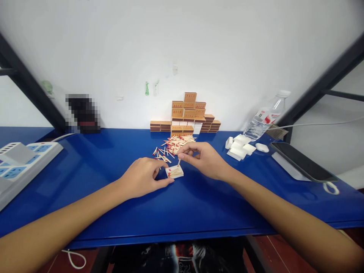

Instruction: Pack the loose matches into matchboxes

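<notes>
Left hand [143,176]: thumb and forefinger grip the left end of the white matchbox tray [176,176].
Right hand [205,160]: fingertips pinch a single match [179,163], red head down, at the tray's far edge.
Matchbox tray: on the blue tabletop [184,216], between the hands, partly filled with matches [175,173].
Match heap [180,143]: beyond the tray, before the stacked matchboxes [190,97].

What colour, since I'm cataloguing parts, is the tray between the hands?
The tray is white, seen in the head view.
</notes>
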The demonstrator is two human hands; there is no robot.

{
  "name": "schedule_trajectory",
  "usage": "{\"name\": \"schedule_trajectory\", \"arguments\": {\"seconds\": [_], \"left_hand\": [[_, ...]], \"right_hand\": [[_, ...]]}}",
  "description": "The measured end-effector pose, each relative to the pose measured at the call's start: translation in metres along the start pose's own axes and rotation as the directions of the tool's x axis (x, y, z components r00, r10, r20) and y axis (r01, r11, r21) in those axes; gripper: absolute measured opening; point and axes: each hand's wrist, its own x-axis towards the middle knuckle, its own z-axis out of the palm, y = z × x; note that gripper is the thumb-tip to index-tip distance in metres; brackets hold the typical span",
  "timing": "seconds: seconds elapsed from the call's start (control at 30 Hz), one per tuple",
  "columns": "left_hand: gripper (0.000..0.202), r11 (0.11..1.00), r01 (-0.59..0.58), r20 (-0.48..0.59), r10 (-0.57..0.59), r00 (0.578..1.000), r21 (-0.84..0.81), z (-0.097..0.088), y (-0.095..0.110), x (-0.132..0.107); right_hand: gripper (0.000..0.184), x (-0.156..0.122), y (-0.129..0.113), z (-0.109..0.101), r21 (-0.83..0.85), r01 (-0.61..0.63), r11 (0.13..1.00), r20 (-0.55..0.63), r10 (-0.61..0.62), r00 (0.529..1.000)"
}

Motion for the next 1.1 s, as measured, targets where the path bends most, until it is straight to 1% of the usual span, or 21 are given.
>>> {"name": "schedule_trajectory", "arguments": {"seconds": [0.07,0.13,0.23,0.33,0.4,0.5,0.6,0.67,0.73,0.8,0.83,0.9,0.97,1.03,1.1], "left_hand": [[0.034,1.000,0.000,-0.026,-0.001,1.000,-0.006,0.000,0.000,0.000],[0.033,1.000,0.002,-0.062,-0.003,0.998,-0.011,0.000,0.000,0.000],[0.033,1.000,0.006,-0.123,-0.009,0.992,-0.023,0.000,0.000,0.000],[0.034,0.999,0.007,-0.152,-0.014,0.988,-0.043,0.000,-0.001,0.000],[0.034,0.999,0.001,-0.135,-0.008,0.991,-0.055,0.000,-0.001,0.000],[0.032,0.994,-0.060,-0.034,0.057,0.998,-0.087,0.001,0.002,-0.002],[0.029,0.984,-0.138,0.083,0.148,0.985,-0.115,0.000,0.010,-0.006],[0.027,0.980,-0.166,0.118,0.179,0.977,-0.113,-0.001,0.014,-0.008],[0.026,0.979,-0.179,0.121,0.190,0.974,-0.100,-0.002,0.016,-0.008],[0.027,0.981,-0.175,0.107,0.183,0.977,-0.082,-0.002,0.014,-0.007],[0.027,0.983,-0.166,0.097,0.172,0.980,-0.073,-0.002,0.012,-0.007],[0.030,0.989,-0.136,0.080,0.141,0.987,-0.055,-0.001,0.008,-0.005],[0.032,0.993,-0.114,0.068,0.117,0.991,-0.039,0.000,0.005,-0.004],[0.033,0.993,-0.117,0.057,0.118,0.991,-0.026,0.001,0.004,-0.004],[0.033,0.992,-0.127,0.048,0.128,0.991,-0.021,0.001,0.004,-0.005]], "right_hand": [[0.021,0.001,0.001,0.003,0.078,-0.048,0.996,-0.020,0.049,0.999],[0.022,0.001,0.001,0.006,0.093,-0.066,0.993,0.010,0.066,0.998],[0.018,-0.001,0.000,0.008,-0.031,-0.045,0.999,0.034,0.046,0.998],[0.016,-0.003,0.000,0.007,-0.137,-0.014,0.991,0.046,0.021,0.999],[0.018,-0.001,0.002,0.006,-0.128,-0.017,0.992,0.080,0.027,0.996],[0.020,0.005,0.009,0.006,-0.107,-0.039,0.993,0.069,0.046,0.997],[0.014,0.013,0.017,0.015,-0.184,0.021,0.983,0.038,-0.014,0.999],[0.011,0.017,0.021,0.024,-0.253,0.080,0.964,0.047,-0.070,0.996],[0.008,0.019,0.024,0.031,-0.306,0.111,0.945,0.049,-0.101,0.994],[0.002,0.020,0.025,0.034,-0.347,0.117,0.931,0.050,-0.107,0.993],[0.005,0.019,0.025,0.033,-0.369,0.111,0.923,0.053,-0.098,0.994],[0.009,0.018,0.024,0.027,-0.416,0.090,0.905,0.071,-0.066,0.995],[0.008,0.016,0.023,0.018,-0.462,0.076,0.883,0.109,-0.029,0.994],[0.005,0.013,0.023,0.011,-0.474,0.084,0.877,0.161,-0.008,0.987],[0.006,0.012,0.023,0.006,-0.457,0.086,0.885,0.194,0.005,0.981]]}}
